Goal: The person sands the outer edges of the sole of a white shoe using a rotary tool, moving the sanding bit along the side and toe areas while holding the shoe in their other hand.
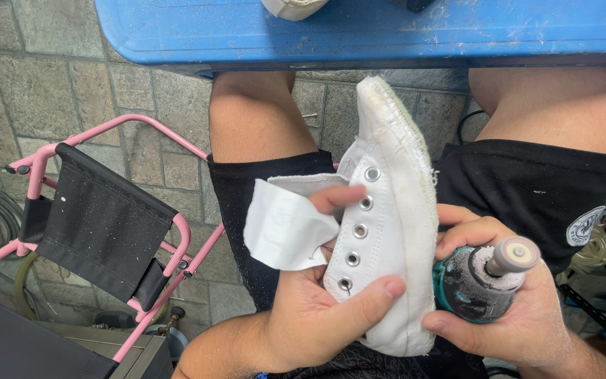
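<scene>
The left hand is clamped on a white canvas shoe upper, held over the lap, edge facing right. The right hand is clamped on a teal rotary sanding tool just beside it. Keep the drum flat to the edge; support firmly.

One shoe, one grinder, one chair
</scene>
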